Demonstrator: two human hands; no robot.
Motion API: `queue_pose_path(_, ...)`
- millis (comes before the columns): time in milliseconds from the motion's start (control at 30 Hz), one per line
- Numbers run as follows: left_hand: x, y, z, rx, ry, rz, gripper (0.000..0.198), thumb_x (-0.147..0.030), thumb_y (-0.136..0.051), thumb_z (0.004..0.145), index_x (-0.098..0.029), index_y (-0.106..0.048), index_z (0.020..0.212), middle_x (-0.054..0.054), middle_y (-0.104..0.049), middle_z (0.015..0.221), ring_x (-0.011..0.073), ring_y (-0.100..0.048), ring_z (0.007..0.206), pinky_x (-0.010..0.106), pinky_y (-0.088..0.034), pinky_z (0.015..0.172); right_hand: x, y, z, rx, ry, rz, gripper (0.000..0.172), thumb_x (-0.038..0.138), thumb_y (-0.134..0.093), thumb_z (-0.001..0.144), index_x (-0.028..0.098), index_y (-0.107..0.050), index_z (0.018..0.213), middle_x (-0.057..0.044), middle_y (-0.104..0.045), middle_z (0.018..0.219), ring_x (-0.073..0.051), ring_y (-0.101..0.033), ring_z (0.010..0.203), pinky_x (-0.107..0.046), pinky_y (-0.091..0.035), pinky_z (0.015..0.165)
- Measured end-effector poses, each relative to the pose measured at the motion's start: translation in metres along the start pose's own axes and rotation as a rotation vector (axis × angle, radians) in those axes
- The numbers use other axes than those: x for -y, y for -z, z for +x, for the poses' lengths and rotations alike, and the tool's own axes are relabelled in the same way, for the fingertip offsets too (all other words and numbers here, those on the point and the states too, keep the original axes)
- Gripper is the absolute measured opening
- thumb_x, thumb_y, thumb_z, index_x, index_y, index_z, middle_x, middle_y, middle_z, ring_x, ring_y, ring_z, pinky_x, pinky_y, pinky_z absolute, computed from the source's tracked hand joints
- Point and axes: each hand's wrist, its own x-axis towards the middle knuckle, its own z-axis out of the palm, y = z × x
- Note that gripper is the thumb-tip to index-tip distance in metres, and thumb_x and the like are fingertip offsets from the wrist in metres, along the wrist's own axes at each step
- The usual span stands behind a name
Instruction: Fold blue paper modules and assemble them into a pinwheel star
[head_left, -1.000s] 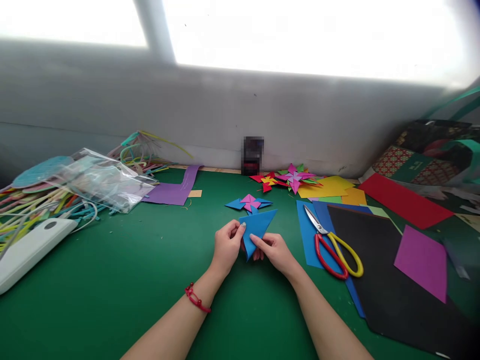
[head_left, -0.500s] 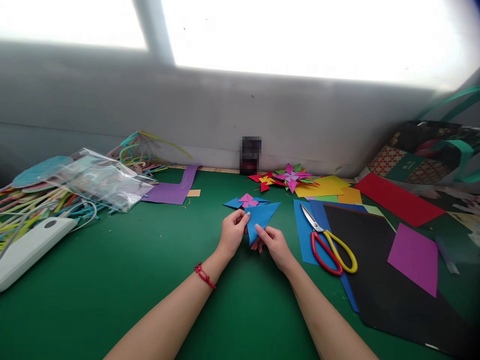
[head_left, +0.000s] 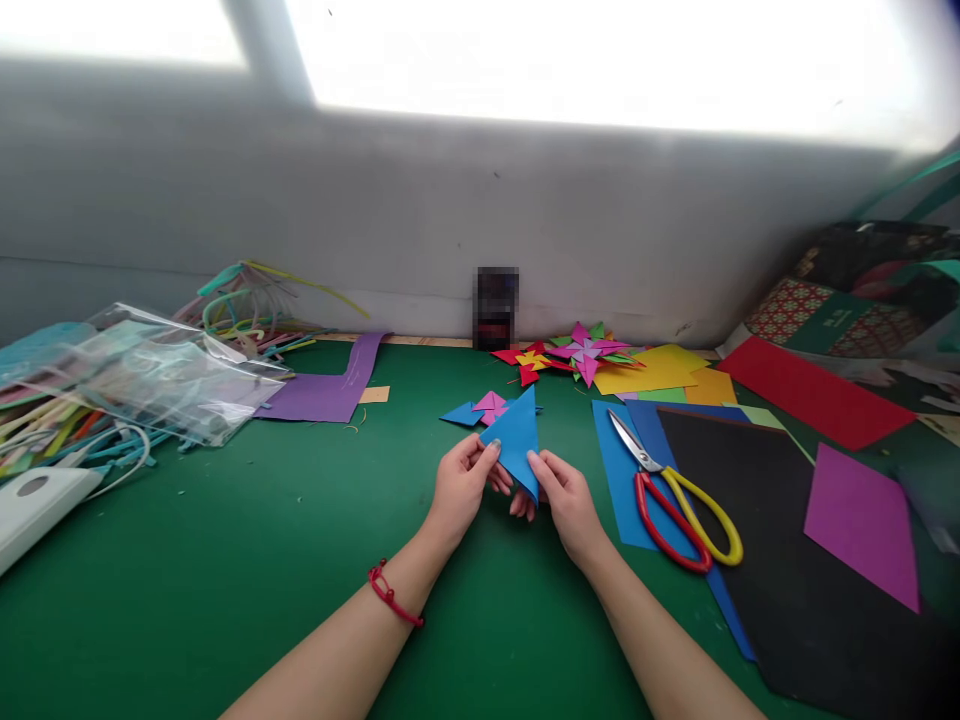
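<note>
A folded blue paper triangle [head_left: 517,436] is held up between both hands, one point upward. My left hand [head_left: 463,490] pinches its left corner, thumb on the front face. On the lower right edge my right hand [head_left: 564,495] has its thumb on the paper and its fingers curled behind. Just beyond the triangle, a pink-and-blue folded paper star [head_left: 489,406] lies on the green table, partly hidden by it. To the right, scissors [head_left: 673,495] with one red and one yellow handle rest across blue and black sheets.
Behind are folded paper stars [head_left: 585,352] and yellow sheets [head_left: 652,372]. A red sheet [head_left: 814,392], a magenta sheet [head_left: 862,525] and a black sheet [head_left: 765,540] lie right. Left are purple paper [head_left: 319,397], clear plastic bags [head_left: 187,380], pipe cleaners [head_left: 75,430] and a white device [head_left: 45,510].
The blue triangle has turned in my hands, so a point that leaned to the upper right now stands nearly upright. The whole view has shifted slightly.
</note>
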Motion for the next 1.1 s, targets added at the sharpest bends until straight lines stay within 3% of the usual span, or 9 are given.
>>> queue_pose_path(233, -0.002, -0.001, -0.0005, -0.066, -0.019, 0.054, 0.027, -0.033, -0.049, 0.08, -0.017, -0.045, 0.06, -0.002, -0.058, 0.049, 0.0097, -0.054, 0.042, 0.021, -0.043, 0.047, 0.0025, 0.0051, 0.0027, 0.131, -0.097, -0.069, 0.029, 0.042, -0.049, 0.081, 0.015, -0.052, 0.07, 0.0, -0.059, 0.046, -0.01, -0.051, 0.038, -0.02, -0.039, 0.041)
queue_pose_path(700, 0.0015, 0.0008, 0.0017, -0.085, -0.003, 0.038, 0.028, -0.036, -0.049, 0.08, -0.016, -0.044, 0.061, -0.002, -0.059, 0.05, 0.0086, -0.053, 0.041, 0.02, -0.042, 0.046, -0.0037, 0.0044, 0.0042, 0.07, -0.108, -0.136, 0.03, 0.045, -0.052, 0.078, 0.018, -0.048, 0.066, 0.009, -0.043, 0.029, -0.006, -0.033, 0.023, -0.016, -0.022, 0.03)
queue_pose_path(933, 0.0008, 0.0039, 0.0041, -0.116, -0.027, 0.048, 0.028, -0.036, -0.049, 0.079, -0.016, -0.043, 0.06, -0.002, -0.058, 0.048, 0.0085, -0.052, 0.04, 0.02, -0.042, 0.046, 0.0009, 0.0041, 0.0025, 0.162, -0.111, -0.088, 0.028, 0.045, -0.051, 0.079, 0.018, -0.047, 0.073, 0.004, -0.056, 0.043, -0.01, -0.047, 0.035, -0.019, -0.036, 0.039)
queue_pose_path(1100, -0.0006, 0.0028, 0.0024, -0.124, -0.029, 0.052, 0.028, -0.037, -0.049, 0.079, -0.017, -0.044, 0.061, -0.001, -0.059, 0.049, 0.0088, -0.053, 0.041, 0.02, -0.042, 0.046, -0.0003, 0.0054, 0.0031, 0.126, -0.07, -0.158, 0.026, 0.043, -0.053, 0.079, 0.018, -0.051, 0.076, 0.009, -0.043, 0.035, -0.006, -0.034, 0.029, -0.018, -0.026, 0.035)
